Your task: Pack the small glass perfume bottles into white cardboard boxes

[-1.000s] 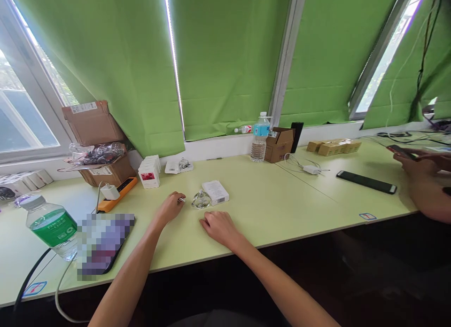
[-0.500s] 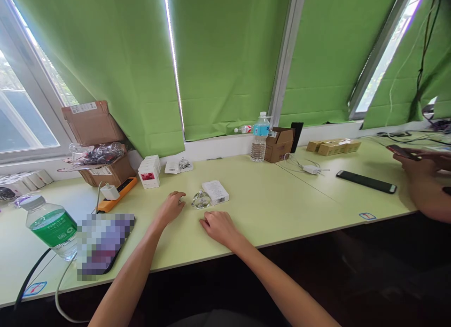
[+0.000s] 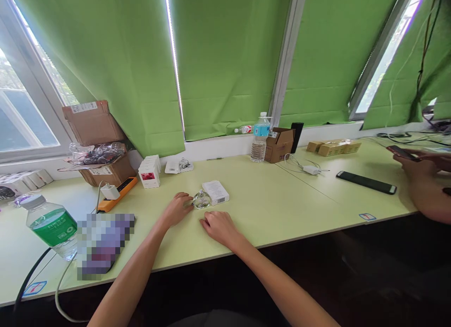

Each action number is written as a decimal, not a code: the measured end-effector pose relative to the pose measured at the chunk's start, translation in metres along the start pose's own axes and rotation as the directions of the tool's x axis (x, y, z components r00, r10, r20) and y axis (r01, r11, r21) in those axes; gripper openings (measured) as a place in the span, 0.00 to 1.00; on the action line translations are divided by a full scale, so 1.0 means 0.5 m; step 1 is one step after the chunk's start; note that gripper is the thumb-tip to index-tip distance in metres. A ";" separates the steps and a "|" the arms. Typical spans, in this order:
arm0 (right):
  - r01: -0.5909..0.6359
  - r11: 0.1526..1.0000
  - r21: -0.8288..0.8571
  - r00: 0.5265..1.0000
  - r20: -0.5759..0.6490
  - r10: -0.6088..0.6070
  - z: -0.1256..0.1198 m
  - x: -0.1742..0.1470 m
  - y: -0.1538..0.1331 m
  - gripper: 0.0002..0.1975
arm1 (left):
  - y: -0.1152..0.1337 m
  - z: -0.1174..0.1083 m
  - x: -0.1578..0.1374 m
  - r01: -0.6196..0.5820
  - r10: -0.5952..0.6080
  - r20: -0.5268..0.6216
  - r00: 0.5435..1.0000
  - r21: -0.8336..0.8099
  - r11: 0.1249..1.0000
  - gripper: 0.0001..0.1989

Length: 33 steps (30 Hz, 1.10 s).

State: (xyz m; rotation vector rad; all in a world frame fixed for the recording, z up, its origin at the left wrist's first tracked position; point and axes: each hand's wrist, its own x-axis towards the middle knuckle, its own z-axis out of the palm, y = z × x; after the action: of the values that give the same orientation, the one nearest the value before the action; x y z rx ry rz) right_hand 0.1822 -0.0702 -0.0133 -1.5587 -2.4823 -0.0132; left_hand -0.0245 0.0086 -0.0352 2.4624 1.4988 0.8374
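A round, clear, glassy-looking item (image 3: 202,200), perhaps a coil in see-through wrapping, lies on the pale green table (image 3: 268,195). Its exact kind is too small to tell. Against its right side sits a small white box (image 3: 216,192) with a barcode on the near edge. My left hand (image 3: 178,208) is at the left edge of the clear item, fingers stretched out and their tips touching or almost touching it. My right hand (image 3: 219,228) rests on the table just in front of the item, its fingers curled in, with nothing seen in them.
Left: a water bottle (image 3: 49,226), a pixelated phone-like slab (image 3: 105,245), an orange power strip (image 3: 121,194), an open carton (image 3: 109,169) and white boxes (image 3: 150,173). Back: a large bottle (image 3: 260,141) and a brown box (image 3: 279,146). Right: a black phone (image 3: 366,182) and another person's hands (image 3: 419,169).
My left hand has moved right, from a gap beside the clear item to its left edge. The item seems shifted very slightly right. My right hand has stayed still.
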 end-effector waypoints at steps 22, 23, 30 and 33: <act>-0.001 1.000 -0.008 1.000 -0.011 0.001 0.002 0.000 0.000 0.19 | 0.010 -0.025 0.011 -0.011 0.009 -0.116 0.993 -0.020 1.000 0.08; -0.001 1.000 -0.010 1.000 -0.015 0.001 0.003 0.000 0.001 0.19 | 0.013 -0.029 0.011 -0.013 0.010 -0.126 0.992 -0.024 1.000 0.07; 0.001 1.000 -0.017 1.000 -0.014 -0.001 0.003 -0.001 0.001 0.18 | 0.043 -0.056 0.006 0.001 -0.011 -0.202 0.979 -0.050 0.999 0.09; -0.011 1.000 -0.017 1.000 -0.006 0.011 -0.001 -0.002 -0.001 0.17 | 0.054 -0.063 0.001 0.022 -0.039 -0.198 0.979 -0.086 0.996 0.11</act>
State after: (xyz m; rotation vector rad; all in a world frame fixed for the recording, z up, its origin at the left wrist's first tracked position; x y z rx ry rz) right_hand 0.1822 -0.0715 -0.0131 -1.5771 -2.4749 -0.0366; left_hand -0.0197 -0.0093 0.0020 2.3480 1.5245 1.1471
